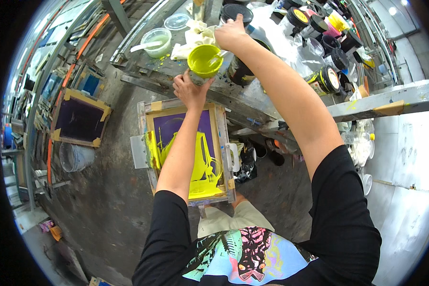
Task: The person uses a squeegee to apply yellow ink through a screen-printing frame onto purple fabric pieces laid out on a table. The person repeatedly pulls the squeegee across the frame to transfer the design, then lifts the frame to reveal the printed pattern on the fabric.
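My left hand is wrapped round the near side of a tub of yellow-green ink. A pale stirring spatula leans inside the tub against its right side. Farther away, my right hand is at a black-lidded jar, one finger raised against the lid. Its other fingers are curled and partly hidden, so what they grip cannot be made out. Below my left forearm lies a wooden-framed printing screen with purple mesh and bright yellow ink smeared over it. A yellow-coated squeegee rests at its left side.
Beside the tub are a crumpled cloth, a clear cup of pale green paste and a round clear lid. Several ink jars crowd the metal bench's right. Another screen and a bucket stand at left.
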`<state>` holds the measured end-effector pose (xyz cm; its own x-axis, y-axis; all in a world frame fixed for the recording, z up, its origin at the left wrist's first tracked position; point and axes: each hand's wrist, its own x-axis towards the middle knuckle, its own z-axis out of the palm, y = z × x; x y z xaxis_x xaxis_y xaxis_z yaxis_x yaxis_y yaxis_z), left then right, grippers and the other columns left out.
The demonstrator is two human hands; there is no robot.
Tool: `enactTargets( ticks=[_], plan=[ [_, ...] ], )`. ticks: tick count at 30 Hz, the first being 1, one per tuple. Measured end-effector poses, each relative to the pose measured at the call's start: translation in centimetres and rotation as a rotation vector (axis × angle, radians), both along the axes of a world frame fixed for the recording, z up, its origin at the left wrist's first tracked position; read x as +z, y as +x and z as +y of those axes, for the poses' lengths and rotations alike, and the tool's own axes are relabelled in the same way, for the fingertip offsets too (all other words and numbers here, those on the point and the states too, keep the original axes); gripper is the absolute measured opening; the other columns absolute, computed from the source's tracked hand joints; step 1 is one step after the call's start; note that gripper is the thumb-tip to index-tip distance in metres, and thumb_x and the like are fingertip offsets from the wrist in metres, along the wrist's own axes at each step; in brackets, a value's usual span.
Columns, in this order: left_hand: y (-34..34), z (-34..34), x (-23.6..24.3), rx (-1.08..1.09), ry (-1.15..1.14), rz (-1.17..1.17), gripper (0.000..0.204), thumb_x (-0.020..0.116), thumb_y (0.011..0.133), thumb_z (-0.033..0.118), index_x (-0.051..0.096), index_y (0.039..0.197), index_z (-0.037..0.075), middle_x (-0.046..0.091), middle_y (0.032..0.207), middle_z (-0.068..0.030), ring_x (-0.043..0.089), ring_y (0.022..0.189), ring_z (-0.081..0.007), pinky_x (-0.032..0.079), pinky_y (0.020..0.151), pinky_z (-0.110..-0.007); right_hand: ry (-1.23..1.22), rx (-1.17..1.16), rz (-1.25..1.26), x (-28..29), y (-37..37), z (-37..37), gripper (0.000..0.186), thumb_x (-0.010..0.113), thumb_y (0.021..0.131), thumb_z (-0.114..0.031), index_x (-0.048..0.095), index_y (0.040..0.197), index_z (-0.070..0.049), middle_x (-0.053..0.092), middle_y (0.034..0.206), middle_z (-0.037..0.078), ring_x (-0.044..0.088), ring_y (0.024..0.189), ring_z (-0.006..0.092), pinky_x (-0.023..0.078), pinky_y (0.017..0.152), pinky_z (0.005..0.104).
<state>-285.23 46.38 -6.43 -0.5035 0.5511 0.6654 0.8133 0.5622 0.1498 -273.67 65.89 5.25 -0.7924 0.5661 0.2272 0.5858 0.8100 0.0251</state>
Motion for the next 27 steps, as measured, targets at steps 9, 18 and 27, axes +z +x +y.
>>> enactTargets(
  ticks=[9,18,27],
  plan=[
    [1.6,2.1,-0.8,0.160,0.122,-0.081,0.097,0.091,0.059,0.064,0.059,0.134,0.012,0.046,0.125,-0.0083,0.047,0.122,-0.0329,0.037,0.097,-0.055,0.077,0.104,0.197,0.7,2.2,-3.2,0.024,0.073,0.079,-0.019,0.079,0.102,-0.017,0.077,0.103,0.004,0.073,0.096,0.0246,0.036,0.094,0.0592],
    [0.6,1.9,1.2,0.063,0.122,-0.067,0.084,0.093,0.062,0.051,0.067,0.129,0.009,0.057,0.138,-0.0039,0.050,0.125,-0.0307,0.033,0.098,-0.053,-0.021,0.198,0.508,-0.6,2.0,-5.9,0.013,0.071,0.082,-0.020,0.076,0.087,-0.009,0.076,0.087,0.012,0.075,0.083,0.0296,0.050,0.073,0.0466],
    [2.1,-8.8,5.8,-0.232,0.077,0.072,0.077,0.093,0.064,0.032,0.067,0.133,0.010,0.067,0.134,-0.0035,0.057,0.116,-0.0271,0.034,0.099,-0.042,-0.261,0.308,0.955,-1.4,11.0,-13.3,0.017,0.074,0.087,-0.022,0.075,0.085,-0.005,0.069,0.082,0.010,0.068,0.081,0.0330,0.054,0.075,0.0444]
  ],
)
